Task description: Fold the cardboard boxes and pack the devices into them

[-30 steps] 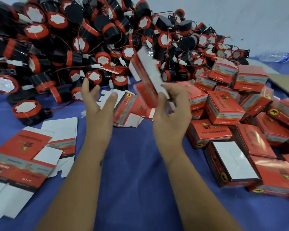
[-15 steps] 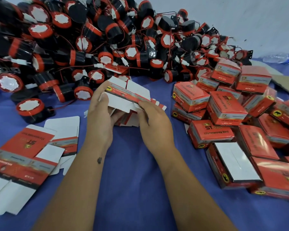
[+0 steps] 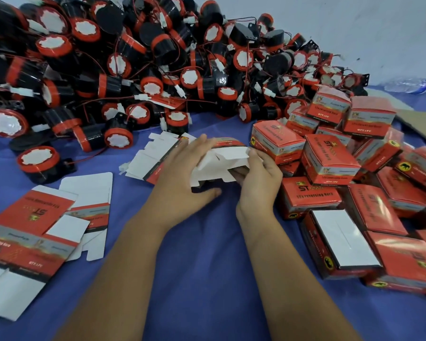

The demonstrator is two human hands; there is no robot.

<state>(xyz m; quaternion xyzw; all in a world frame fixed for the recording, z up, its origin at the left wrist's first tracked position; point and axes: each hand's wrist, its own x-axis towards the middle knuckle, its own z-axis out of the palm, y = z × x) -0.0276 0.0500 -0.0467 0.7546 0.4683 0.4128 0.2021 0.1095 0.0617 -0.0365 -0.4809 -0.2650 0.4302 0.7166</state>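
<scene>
A: Head view: left hand (image 3: 182, 175) lies flat-fingered against the half-formed box (image 3: 221, 163); right hand (image 3: 258, 178) grips its end, fingers tucked inside.

B: Risk? Loose white flaps (unlocked) could spring open or crease. Devices (image 3: 138, 70) piled at 11 o'clock; packed boxes (image 3: 330, 158) at 3.

Folded red boxes (image 3: 330, 158) read "ST" and "QTY:1PC".
</scene>
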